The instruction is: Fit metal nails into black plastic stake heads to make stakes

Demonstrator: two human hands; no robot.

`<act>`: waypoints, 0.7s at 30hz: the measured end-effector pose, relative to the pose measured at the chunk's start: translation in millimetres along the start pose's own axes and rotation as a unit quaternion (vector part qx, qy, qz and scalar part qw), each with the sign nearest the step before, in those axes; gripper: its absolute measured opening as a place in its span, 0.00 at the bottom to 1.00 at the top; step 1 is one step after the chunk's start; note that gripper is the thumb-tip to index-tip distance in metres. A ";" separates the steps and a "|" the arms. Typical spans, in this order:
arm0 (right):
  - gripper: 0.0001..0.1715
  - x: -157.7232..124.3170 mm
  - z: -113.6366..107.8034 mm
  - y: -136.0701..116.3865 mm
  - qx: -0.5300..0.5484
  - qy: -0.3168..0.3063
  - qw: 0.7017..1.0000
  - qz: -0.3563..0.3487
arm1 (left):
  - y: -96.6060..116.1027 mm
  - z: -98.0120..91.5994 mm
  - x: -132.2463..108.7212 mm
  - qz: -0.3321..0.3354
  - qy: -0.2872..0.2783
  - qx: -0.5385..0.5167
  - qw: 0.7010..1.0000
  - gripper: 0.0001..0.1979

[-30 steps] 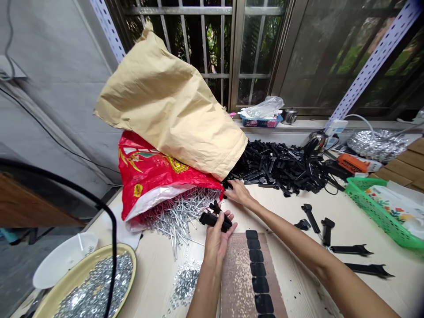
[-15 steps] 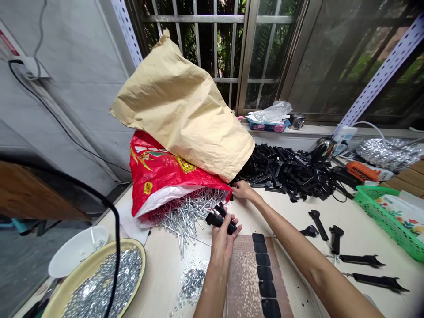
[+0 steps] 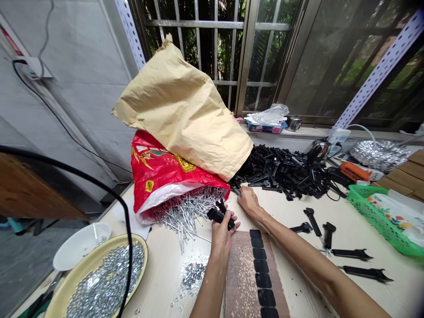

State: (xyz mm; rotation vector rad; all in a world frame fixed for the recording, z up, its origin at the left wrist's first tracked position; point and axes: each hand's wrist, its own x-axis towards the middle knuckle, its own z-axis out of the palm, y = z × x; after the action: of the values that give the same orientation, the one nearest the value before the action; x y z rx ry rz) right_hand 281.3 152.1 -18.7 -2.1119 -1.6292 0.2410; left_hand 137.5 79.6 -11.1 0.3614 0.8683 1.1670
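Observation:
My left hand [image 3: 222,229] is closed around a few black plastic parts [image 3: 217,215], held above the table beside the loose metal rods [image 3: 182,212]. Farther forward, my right hand [image 3: 249,201] has its fingers bent at the left edge of a heap of black plastic parts [image 3: 288,170]. Its fingertips are closed on a black part [image 3: 236,190], mostly hidden by the heap and the red bag [image 3: 165,170]. Below my hands lies a brown board [image 3: 241,269] with a column of black rectangular pads [image 3: 261,266].
A tan paper sack [image 3: 188,110] lies over the red bag. At left are a yellow-rimmed basin [image 3: 143,269] of metal washers and a white bowl [image 3: 73,251]; a black cable [image 3: 127,221] crosses before them. Several black parts with rods [image 3: 353,253] and a green basket [image 3: 374,225] are at right.
My right hand has drawn back slightly from beside the red bag, bringing a black part into view at its fingertips. My left hand keeps its parts almost in place. The view has shifted slightly.

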 end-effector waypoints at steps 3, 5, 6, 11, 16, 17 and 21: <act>0.13 -27.5 -18.5 16.3 0.058 0.006 0.998 -0.005 | -4.0 1.5 -1.1 0.009 0.000 0.012 1.000 0.25; 0.14 -51.7 -29.1 18.6 0.121 0.014 0.992 -0.020 | -6.6 5.0 -4.1 0.021 -0.017 0.020 0.999 0.25; 0.17 -64.7 -33.3 17.2 0.171 0.023 0.984 -0.033 | -7.4 7.5 -6.7 0.027 -0.038 0.020 0.999 0.25; 0.30 -119.1 -48.4 2.2 0.308 0.075 0.938 -0.142 | -6.2 18.5 -28.7 0.031 -0.149 0.027 0.988 0.22; 0.29 -141.5 -55.9 -14.8 0.261 0.026 0.924 -0.279 | -4.0 0.7 -54.9 0.055 -0.153 0.019 0.987 0.26; 0.30 -144.9 -54.5 -21.1 0.267 -0.002 0.918 -0.293 | -3.6 -6.8 -60.2 0.065 -0.140 0.008 0.988 0.26; 0.29 -166.2 -38.8 -56.0 0.318 -0.094 0.899 -0.286 | 2.3 -39.8 -81.7 0.112 -0.036 -0.038 0.992 0.28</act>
State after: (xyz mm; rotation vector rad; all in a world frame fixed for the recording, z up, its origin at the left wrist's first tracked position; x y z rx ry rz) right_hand 201.3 -4.4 18.0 -1.1015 -1.8692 0.6838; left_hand 95.8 -0.6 -1.9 0.4448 0.7305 1.3826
